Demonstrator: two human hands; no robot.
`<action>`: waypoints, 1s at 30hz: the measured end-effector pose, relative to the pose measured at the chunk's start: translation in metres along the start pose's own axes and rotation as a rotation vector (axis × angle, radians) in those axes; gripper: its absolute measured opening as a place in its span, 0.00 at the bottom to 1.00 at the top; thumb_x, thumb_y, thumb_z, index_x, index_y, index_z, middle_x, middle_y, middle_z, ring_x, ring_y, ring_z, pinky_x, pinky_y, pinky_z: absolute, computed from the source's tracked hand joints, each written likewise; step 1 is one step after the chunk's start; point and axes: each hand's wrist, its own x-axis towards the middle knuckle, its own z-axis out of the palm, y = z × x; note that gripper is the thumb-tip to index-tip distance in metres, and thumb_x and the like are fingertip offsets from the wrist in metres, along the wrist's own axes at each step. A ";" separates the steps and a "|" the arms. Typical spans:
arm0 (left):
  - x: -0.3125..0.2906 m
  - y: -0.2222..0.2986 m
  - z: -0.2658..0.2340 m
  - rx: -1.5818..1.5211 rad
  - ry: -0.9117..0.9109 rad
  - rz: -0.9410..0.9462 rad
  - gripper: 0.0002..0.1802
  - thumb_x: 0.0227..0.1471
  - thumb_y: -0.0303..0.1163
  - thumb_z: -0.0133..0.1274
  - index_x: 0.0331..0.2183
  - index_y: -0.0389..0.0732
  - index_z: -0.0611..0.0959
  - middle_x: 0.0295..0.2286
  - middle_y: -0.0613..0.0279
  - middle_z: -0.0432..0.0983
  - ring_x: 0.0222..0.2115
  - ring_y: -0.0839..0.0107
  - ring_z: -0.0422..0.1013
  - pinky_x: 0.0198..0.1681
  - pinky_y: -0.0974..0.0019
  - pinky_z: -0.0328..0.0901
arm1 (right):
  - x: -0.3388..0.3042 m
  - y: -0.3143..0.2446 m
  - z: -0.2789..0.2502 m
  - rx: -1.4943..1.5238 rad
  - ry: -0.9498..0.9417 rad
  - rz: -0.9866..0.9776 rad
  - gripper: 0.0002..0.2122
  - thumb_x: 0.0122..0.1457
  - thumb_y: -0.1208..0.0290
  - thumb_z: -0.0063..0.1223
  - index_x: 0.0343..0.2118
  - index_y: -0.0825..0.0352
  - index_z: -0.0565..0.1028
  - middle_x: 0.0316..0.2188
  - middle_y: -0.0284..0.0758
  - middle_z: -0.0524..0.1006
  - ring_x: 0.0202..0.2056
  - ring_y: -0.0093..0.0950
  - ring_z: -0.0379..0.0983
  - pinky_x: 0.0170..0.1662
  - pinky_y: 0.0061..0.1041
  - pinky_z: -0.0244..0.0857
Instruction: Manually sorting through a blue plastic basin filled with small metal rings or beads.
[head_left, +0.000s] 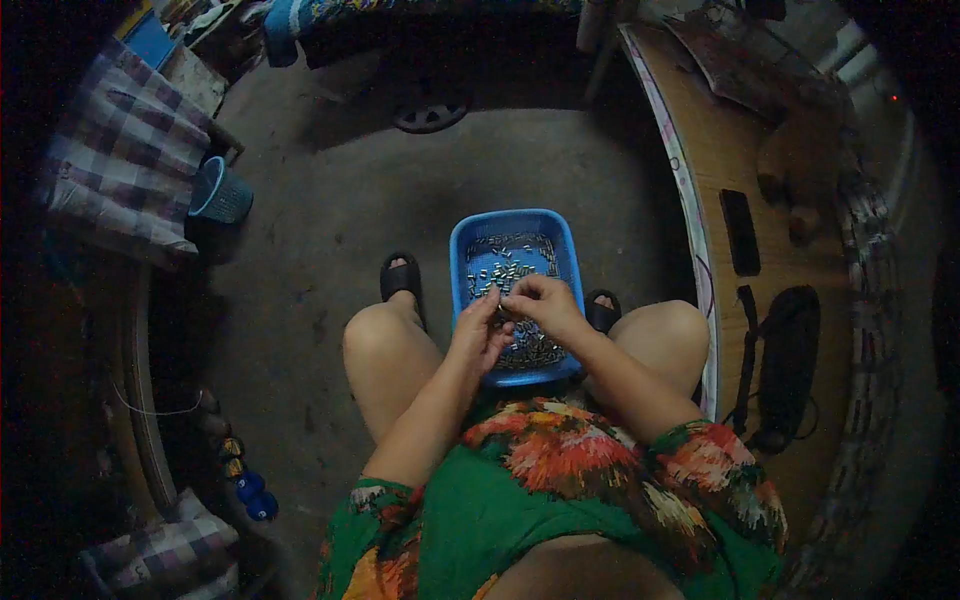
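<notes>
A blue plastic basket [458, 250] stands between my knees, holding many small shiny metal pieces [512, 268] that look like short cylinders. Over its middle my two hands meet. My left hand [486, 330] is curled, palm partly up, thumb and forefinger pinched together. From the right, my right hand [543, 303] reaches in with its fingertips closed against the left thumb and forefinger. A small bit of metal seems to sit between the fingertips, too small to make out. More metal pieces lie under and around both hands.
At the right runs a long wooden table [715, 150] with a dark phone [740, 232] and a black bag [787, 360] on it. A blue-green bin [222, 192] stands beside a checked cloth [120, 150] at the left. A round dark base [430, 117] lies on the floor ahead.
</notes>
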 end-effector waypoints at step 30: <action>0.002 0.000 -0.001 0.041 -0.008 0.091 0.15 0.52 0.42 0.41 0.28 0.39 0.71 0.19 0.61 0.69 0.15 0.77 0.62 0.16 0.76 0.58 | 0.004 0.004 -0.015 0.454 -0.099 0.387 0.07 0.55 0.71 0.41 0.33 0.67 0.67 0.22 0.29 0.69 0.19 0.15 0.62 0.17 0.11 0.53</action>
